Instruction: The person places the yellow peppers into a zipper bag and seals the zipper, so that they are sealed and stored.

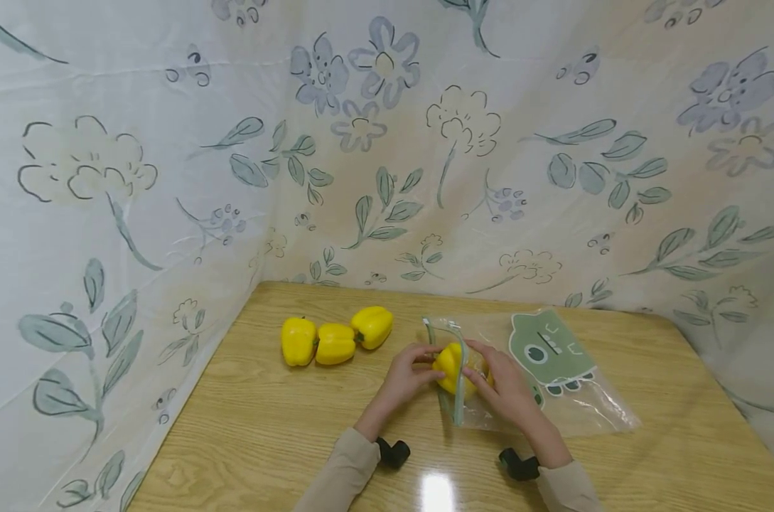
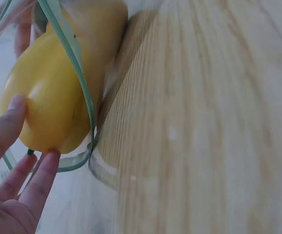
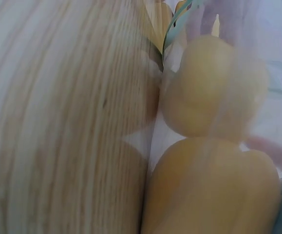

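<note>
A clear zip bag (image 1: 489, 416) with a green cartoon print lies flat, its green-edged mouth facing left. One yellow bell pepper (image 1: 447, 366) is at that mouth, partly inside; my left hand (image 1: 407, 373) holds it from the left, thumb and fingertips on its stem end, as the left wrist view shows on the pepper (image 2: 48, 107). My right hand (image 1: 504, 384) grips the bag's mouth from the right, thumb near the green edge. Through the film in the right wrist view, a second pepper (image 3: 211, 190) lies in the bag beside the first (image 3: 206, 92).
Three yellow peppers (image 1: 298, 342) (image 1: 335, 344) (image 1: 372, 327) lie in a row on the wooden table (image 1: 246, 427), left of the bag. A floral cloth (image 1: 374, 206) hangs behind the table and along its left side. Black devices (image 1: 393, 454) (image 1: 519, 465) sit at both wrists.
</note>
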Motion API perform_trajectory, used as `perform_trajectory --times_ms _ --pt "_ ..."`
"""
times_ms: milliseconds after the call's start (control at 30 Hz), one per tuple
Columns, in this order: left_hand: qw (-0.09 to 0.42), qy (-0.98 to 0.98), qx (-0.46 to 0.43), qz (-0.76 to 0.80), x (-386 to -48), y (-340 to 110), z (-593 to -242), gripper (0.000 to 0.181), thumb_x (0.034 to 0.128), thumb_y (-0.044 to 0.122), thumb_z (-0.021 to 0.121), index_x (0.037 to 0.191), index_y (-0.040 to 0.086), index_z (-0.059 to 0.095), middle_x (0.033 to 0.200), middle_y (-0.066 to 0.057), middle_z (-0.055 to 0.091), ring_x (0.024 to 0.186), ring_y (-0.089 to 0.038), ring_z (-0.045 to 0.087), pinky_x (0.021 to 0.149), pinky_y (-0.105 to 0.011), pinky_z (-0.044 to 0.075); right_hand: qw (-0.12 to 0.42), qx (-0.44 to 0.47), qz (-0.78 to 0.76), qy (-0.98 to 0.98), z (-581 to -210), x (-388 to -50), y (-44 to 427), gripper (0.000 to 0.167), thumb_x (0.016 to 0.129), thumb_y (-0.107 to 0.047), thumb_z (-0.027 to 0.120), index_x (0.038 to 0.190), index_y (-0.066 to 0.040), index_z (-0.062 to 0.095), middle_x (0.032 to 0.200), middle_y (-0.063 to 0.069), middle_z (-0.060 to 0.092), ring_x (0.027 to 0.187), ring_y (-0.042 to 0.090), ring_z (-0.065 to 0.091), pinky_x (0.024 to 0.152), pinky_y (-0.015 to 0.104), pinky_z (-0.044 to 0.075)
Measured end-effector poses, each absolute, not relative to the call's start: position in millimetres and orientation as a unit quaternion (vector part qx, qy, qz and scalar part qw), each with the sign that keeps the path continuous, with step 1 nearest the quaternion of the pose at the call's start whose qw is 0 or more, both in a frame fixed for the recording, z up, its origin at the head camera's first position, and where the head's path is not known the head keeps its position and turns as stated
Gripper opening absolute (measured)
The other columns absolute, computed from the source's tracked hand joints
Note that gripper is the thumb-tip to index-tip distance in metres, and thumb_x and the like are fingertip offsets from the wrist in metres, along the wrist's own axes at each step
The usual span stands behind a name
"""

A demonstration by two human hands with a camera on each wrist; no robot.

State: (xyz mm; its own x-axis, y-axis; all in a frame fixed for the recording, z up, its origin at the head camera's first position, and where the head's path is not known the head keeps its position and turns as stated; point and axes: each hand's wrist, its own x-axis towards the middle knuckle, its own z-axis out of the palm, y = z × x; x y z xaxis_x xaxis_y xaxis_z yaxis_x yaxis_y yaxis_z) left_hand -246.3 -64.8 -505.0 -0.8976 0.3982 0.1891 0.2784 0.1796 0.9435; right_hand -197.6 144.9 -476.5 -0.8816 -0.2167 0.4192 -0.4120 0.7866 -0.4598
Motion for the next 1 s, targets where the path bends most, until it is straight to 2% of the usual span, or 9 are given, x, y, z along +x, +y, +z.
perform_trajectory --times_ms 100,333,433,567,667,767,833,1000 --pt "0.041 0.762 0.205 0.613 -248.2 -61.9 -506.7 0.042 0.0775 0.016 0.074 0.117 0.011 0.062 0.118 -0.005 0.058 0.105 -0.023 0.06 0.088 -0.034 0.051 0.184 0.177 0.277 -0.927 -476.4 -197.5 144.3 0.051 0.089 -0.031 0.062 0.135 -0.019 0.045 0.122 0.006 0.058 0.105 0.025 0.055 0.091 0.049 0.043" --pt "0.034 0.755 0.184 0.628 -250.6 -55.2 -509.0 0.036 0.0779 0.012 0.073 0.112 0.007 0.063 0.113 -0.008 0.064 0.107 -0.025 0.059 0.091 -0.038 0.049 0.195 0.191 0.273 -0.923 -475.5 -197.6 143.9 0.05 0.088 -0.028 0.062 0.134 -0.018 0.046 0.11 0.002 0.061 0.087 0.017 0.051 0.082 0.043 0.044" --pt "0.032 0.748 0.185 0.636 -250.0 -53.7 -508.5 0.035 0.0779 0.011 0.073 0.111 0.006 0.063 0.111 -0.011 0.065 0.106 -0.028 0.059 0.09 -0.039 0.05 0.196 0.196 0.271 -0.922 -475.6 -198.5 144.3 0.049 0.089 -0.028 0.062 0.135 -0.018 0.046 0.119 0.004 0.06 0.1 0.022 0.055 0.088 0.046 0.044" --pt "0.034 0.754 0.183 0.63 -249.3 -51.6 -507.4 0.034 0.0773 0.016 0.074 0.109 0.009 0.065 0.107 -0.007 0.066 0.1 -0.023 0.06 0.082 -0.029 0.053 0.2 0.204 0.28 -0.916 -476.1 -199.2 144.2 0.05 0.089 -0.026 0.062 0.135 -0.017 0.046 0.127 0.006 0.057 0.114 0.029 0.053 0.095 0.05 0.041" --pt "0.036 0.761 0.182 0.622 -249.0 -50.2 -507.5 0.033 0.0771 0.019 0.074 0.108 0.011 0.065 0.105 -0.003 0.066 0.096 -0.017 0.061 0.077 -0.022 0.053 0.204 0.205 0.285 -0.914 -476.2 -198.8 143.7 0.05 0.088 -0.025 0.063 0.134 -0.018 0.046 0.127 0.006 0.057 0.115 0.029 0.053 0.096 0.051 0.04" --pt "0.039 0.762 0.183 0.62 -248.1 -49.0 -507.2 0.032 0.0774 0.02 0.075 0.108 0.012 0.065 0.105 -0.001 0.066 0.095 -0.016 0.06 0.076 -0.02 0.052 0.202 0.205 0.284 -0.915 -475.7 -198.4 143.6 0.05 0.088 -0.025 0.062 0.135 -0.019 0.045 0.127 0.006 0.057 0.115 0.028 0.053 0.096 0.051 0.04" --pt "0.036 0.761 0.186 0.62 -247.3 -47.7 -506.8 0.032 0.0776 0.019 0.075 0.108 0.012 0.066 0.104 -0.001 0.066 0.096 -0.017 0.06 0.075 -0.02 0.052 0.198 0.204 0.284 -0.916 -475.0 -198.2 143.5 0.049 0.089 -0.026 0.062 0.135 -0.019 0.045 0.127 0.005 0.056 0.115 0.027 0.052 0.096 0.049 0.041" --pt "0.037 0.762 0.197 0.616 -239.8 -45.6 -496.6 0.029 0.0785 0.01 0.073 0.105 0.001 0.065 0.105 -0.013 0.066 0.098 -0.029 0.06 0.075 -0.025 0.053 0.194 0.204 0.283 -0.917 -474.7 -198.1 143.4 0.049 0.089 -0.026 0.061 0.134 -0.019 0.045 0.127 0.003 0.056 0.116 0.024 0.053 0.095 0.045 0.044"
